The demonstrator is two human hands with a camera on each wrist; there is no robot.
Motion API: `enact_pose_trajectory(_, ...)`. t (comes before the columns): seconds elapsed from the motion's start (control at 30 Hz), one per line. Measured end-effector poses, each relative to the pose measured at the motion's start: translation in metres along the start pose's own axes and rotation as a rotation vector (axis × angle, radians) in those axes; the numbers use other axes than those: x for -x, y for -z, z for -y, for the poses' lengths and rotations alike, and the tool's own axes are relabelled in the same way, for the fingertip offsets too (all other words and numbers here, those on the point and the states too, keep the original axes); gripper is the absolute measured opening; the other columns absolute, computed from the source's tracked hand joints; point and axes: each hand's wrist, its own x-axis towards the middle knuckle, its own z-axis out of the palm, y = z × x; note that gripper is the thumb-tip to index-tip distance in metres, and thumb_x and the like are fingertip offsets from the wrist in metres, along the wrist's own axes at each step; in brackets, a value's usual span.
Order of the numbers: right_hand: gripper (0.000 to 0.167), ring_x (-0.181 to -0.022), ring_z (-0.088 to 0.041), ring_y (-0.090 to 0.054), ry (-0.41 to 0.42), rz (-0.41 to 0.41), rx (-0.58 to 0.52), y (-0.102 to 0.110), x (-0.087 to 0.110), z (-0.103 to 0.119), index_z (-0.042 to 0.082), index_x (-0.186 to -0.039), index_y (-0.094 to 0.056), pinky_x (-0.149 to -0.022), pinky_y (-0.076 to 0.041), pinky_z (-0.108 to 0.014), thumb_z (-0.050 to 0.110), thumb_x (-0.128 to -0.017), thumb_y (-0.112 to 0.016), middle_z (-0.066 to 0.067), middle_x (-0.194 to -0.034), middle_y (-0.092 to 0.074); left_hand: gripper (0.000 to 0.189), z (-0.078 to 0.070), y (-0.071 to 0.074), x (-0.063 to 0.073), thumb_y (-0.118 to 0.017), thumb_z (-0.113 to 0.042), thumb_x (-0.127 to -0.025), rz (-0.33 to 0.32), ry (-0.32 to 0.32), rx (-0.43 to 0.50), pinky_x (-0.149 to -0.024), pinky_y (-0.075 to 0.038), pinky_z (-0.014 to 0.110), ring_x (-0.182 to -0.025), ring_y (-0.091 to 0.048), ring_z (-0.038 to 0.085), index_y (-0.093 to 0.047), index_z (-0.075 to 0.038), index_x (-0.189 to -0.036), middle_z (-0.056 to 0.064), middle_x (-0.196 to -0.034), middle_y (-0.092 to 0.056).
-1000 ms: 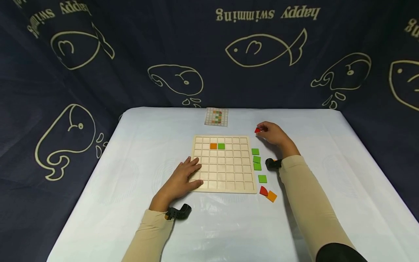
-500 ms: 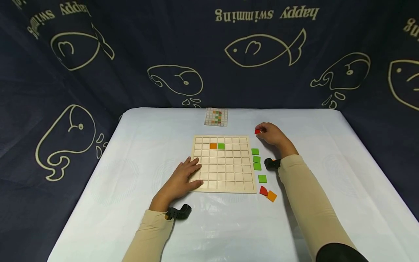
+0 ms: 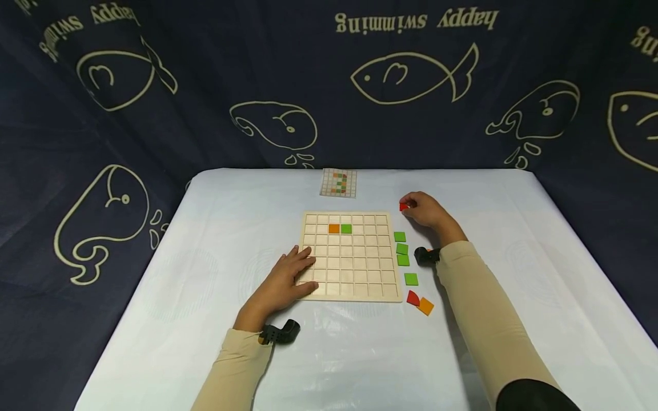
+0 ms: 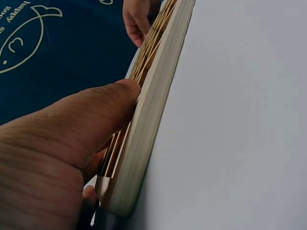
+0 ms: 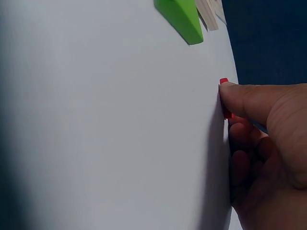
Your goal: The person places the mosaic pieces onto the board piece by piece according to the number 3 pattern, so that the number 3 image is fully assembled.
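Note:
My left hand (image 3: 284,281) rests on the left edge of a wooden grid board (image 3: 354,268), fingers spread and thumb near its front corner. Beyond the board's far right corner, my right hand (image 3: 424,209) pinches a small red tile (image 3: 403,207) between thumb and fingers. In the right wrist view the thumb presses that red tile (image 5: 224,98) close over the white tabletop; the fingers partly hide its shape. An orange square tile (image 3: 334,229) and a green square tile (image 3: 346,229) sit side by side in the board's second row from the back.
Several green square tiles (image 3: 411,279) line the board's right side. A red quarter-round tile (image 3: 413,298) touches an orange square (image 3: 425,306) near the front right. Behind the board lies a pattern card (image 3: 338,182) with a coloured grid. A dark printed curtain (image 3: 411,131) hangs behind the table.
The right hand, holding the red tile, stays nearly in place, with only a slight shift of tile and fingers. The left hand remains on the board.

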Motion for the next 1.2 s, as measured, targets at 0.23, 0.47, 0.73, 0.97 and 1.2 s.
enact_pose_trajectory(0.23, 0.026, -0.104, -0.032, -0.045, 0.015, -0.017, -0.013, -0.0012, 0.0024, 0.0008, -0.002, -0.123, -0.060, -0.093, -0.038, -0.047, 0.007, -0.099, -0.056, -0.019, -0.115, -0.053, 0.062, 0.0008, -0.0005, -0.0004, -0.073, -0.028, -0.092, 0.012, 0.021, -0.006, -0.119, -0.012, 0.054, -0.149, -0.017, 0.034, -0.052, -0.001, -0.143, 0.013, -0.157, -0.035)
enact_pose_trajectory(0.47, 0.027, -0.103, -0.032, -0.048, 0.017, -0.033, -0.043, -0.0026, 0.0026, -0.0013, -0.003, -0.125, -0.059, -0.092, -0.040, -0.045, 0.005, -0.100, -0.055, -0.019, -0.115, -0.055, 0.061, 0.0002, -0.0009, -0.0005, -0.074, -0.026, -0.091, 0.006, 0.014, -0.003, -0.118, -0.013, 0.056, -0.148, -0.018, 0.037, -0.053, 0.001, -0.142, 0.016, -0.156, -0.036)
enact_pose_trajectory(0.73, 0.030, -0.107, -0.033, -0.049, 0.002, -0.043, -0.054, -0.0037, 0.0016, -0.0015, -0.002, -0.128, -0.057, -0.096, -0.040, -0.048, 0.007, -0.100, -0.054, -0.020, -0.118, -0.056, 0.062, 0.0011, -0.0008, -0.0006, -0.074, -0.028, -0.091, 0.011, 0.028, -0.010, -0.120, -0.012, 0.053, -0.149, -0.017, 0.034, -0.052, -0.001, -0.143, 0.012, -0.157, -0.035)
enact_pose_trajectory(0.97, 0.031, -0.108, -0.033, -0.051, 0.005, -0.057, -0.062, -0.0035, 0.0023, -0.0022, -0.002, -0.130, -0.057, -0.097, -0.041, -0.048, 0.007, -0.100, -0.055, -0.021, -0.118, -0.057, 0.061, 0.0011, -0.0007, -0.0006, -0.073, -0.028, -0.091, 0.008, 0.023, 0.000, -0.119, -0.012, 0.053, -0.149, -0.018, 0.034, -0.053, 0.000, -0.142, 0.013, -0.157, -0.036)
enact_pose_trajectory(1.2, 0.031, -0.108, -0.033, -0.051, 0.011, -0.064, -0.066, -0.0037, 0.0026, -0.0025, -0.002, -0.129, -0.057, -0.096, -0.042, -0.048, 0.008, -0.100, -0.055, -0.021, -0.119, -0.057, 0.061, -0.0003, -0.0004, -0.0010, -0.073, -0.027, -0.092, 0.013, 0.024, -0.004, -0.119, -0.012, 0.054, -0.149, -0.018, 0.035, -0.053, 0.000, -0.142, 0.013, -0.157, -0.036)
